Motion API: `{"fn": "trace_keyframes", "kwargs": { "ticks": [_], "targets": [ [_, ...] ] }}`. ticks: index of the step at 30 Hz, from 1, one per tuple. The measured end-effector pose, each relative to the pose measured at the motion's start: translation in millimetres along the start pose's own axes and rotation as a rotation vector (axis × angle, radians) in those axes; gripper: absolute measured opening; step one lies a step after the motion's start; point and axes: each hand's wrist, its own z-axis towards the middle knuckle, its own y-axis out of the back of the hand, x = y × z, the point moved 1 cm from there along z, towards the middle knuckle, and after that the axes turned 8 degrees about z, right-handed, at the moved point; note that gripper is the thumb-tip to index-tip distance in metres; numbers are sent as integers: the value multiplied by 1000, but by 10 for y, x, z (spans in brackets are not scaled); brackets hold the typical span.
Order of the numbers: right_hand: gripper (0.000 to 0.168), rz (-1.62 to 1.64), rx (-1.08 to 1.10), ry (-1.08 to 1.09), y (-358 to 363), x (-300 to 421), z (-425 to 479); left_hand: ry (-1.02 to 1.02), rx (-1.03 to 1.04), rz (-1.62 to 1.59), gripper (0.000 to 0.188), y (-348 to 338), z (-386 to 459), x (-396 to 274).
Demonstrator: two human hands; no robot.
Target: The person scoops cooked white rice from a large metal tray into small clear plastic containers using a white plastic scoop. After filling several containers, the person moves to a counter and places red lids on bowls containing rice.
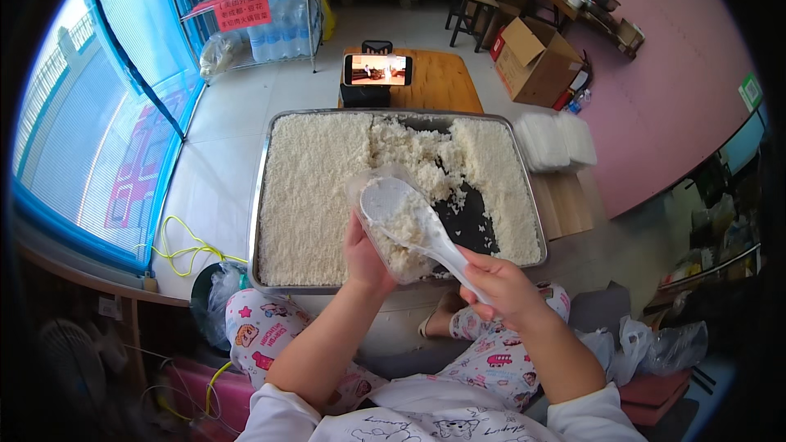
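Note:
My left hand (366,256) grips a clear plastic food container (402,273) from its left side, tilted above the tray. Some cooked white rice (408,221) lies inside it. In my right hand (505,288) is the handle of a white plastic rice paddle (430,230), whose broad head is over the container and covers part of it. Below both hands spreads a large metal tray (263,196) of rice. The rice on the left (313,196) is a flat, even layer; toward the middle it is loose and broken up, and the dark tray bottom (466,221) shows.
Stacked white plastic containers (556,141) stand right of the tray. Behind it, a smartphone (377,70) rests on a stand on a wooden table (439,77). An open cardboard box (535,61) is farther right. A bin with a plastic bag (224,301) sits by my left knee.

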Motion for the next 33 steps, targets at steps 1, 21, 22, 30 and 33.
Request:
{"fn": "trace_keyframes", "kwargs": {
  "ticks": [1, 21, 22, 30, 33],
  "targets": [
    [43, 78, 8, -10, -12, 70, -56, -11, 12, 7, 57, -33, 9, -19],
    [42, -280, -29, -39, 222, 117, -223, -69, -198, 20, 54, 1, -1, -58],
    [42, -272, -26, -35, 229, 152, -240, -60, -148, 12, 54, 12, 6, -73],
    [42, -232, 43, -105, 306, 154, -149, -19, -11, -1, 57, 81, 35, -135],
    [43, 239, 42, -74, 534, 144, -190, -12, -56, -78, 58, 68, -27, -167]
  ]
}}
